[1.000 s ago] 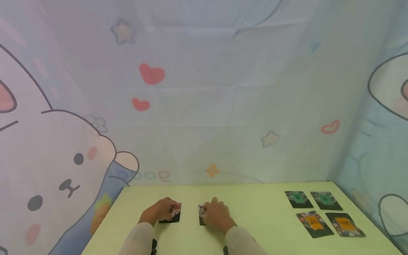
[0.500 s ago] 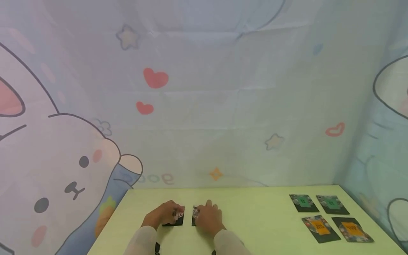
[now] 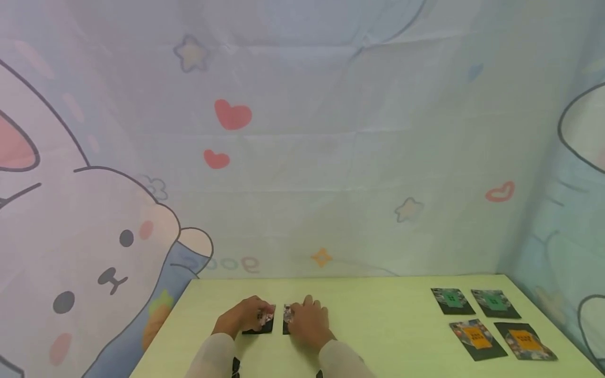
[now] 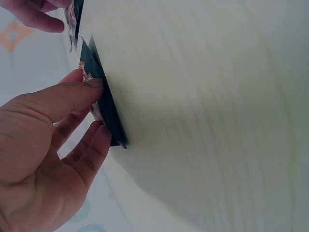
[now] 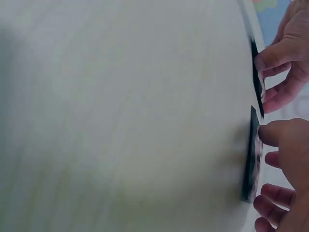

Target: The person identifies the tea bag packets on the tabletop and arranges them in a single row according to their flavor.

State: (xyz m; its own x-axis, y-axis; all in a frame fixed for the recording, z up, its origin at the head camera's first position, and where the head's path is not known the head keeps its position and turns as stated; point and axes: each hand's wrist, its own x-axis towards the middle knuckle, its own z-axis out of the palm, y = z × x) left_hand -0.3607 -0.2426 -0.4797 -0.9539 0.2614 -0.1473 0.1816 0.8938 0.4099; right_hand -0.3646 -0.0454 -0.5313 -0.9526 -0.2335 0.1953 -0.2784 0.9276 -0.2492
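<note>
Two small flat dark packets with printed pictures lie side by side on the pale yellow-green table, a narrow gap between them. My left hand (image 3: 243,317) holds the left packet (image 3: 268,325), and in the left wrist view its thumb presses on that packet (image 4: 110,108) while the fingers curl round the far side. My right hand (image 3: 309,323) lies over the right packet (image 3: 285,326), covering most of it. In the right wrist view the right thumb touches this packet (image 5: 250,169), with the other fingers spread loosely beside its far end.
Toward the table's right side lie two dark packets with green labels, a left one (image 3: 452,301) and a right one (image 3: 496,303). Nearer are two with orange labels, one (image 3: 478,339) beside the other (image 3: 525,341). A cartoon-printed cloth (image 3: 331,157) hangs behind the table.
The right hand has shifted left with its packet, narrowing the gap to the left packet. The left hand keeps its hold with little movement. The head view has tilted slightly.
</note>
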